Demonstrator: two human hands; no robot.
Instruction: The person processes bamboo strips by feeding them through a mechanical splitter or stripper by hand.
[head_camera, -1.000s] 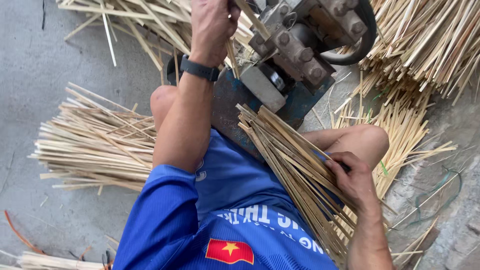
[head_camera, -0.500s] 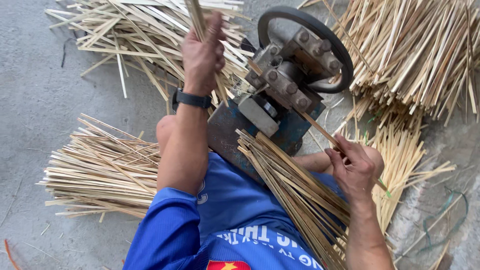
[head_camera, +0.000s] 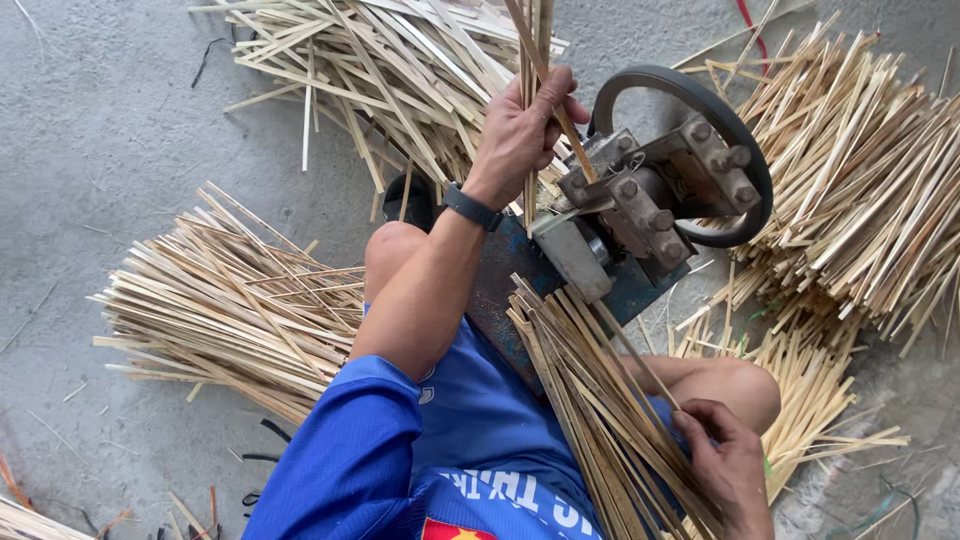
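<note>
Three heaps: I see bamboo strips piled on the grey floor (head_camera: 110, 110), one heap at the top (head_camera: 400, 60), one on the left (head_camera: 230, 310), one on the right (head_camera: 870, 190).
Machine: my view shows a blue-based metal machine (head_camera: 640, 210) between the knees, with a dark wheel (head_camera: 745, 160) on its far side.
Lap bundle: a long bundle (head_camera: 590, 400) of strips lies across my lap, its upper end just below the machine.
Drawn strips: a few strips (head_camera: 535, 40) stand nearly upright above the machine, their lower ends at its top.
Left hand: my left hand (head_camera: 520, 130) is closed around the drawn strips, with a black watch (head_camera: 472, 208) on the wrist.
Right hand: my right hand (head_camera: 725, 465) rests on the lap bundle, fingers curled on one thin strip (head_camera: 640, 365) that slants up to the machine.
Sleeve: blue (head_camera: 350, 460).
</note>
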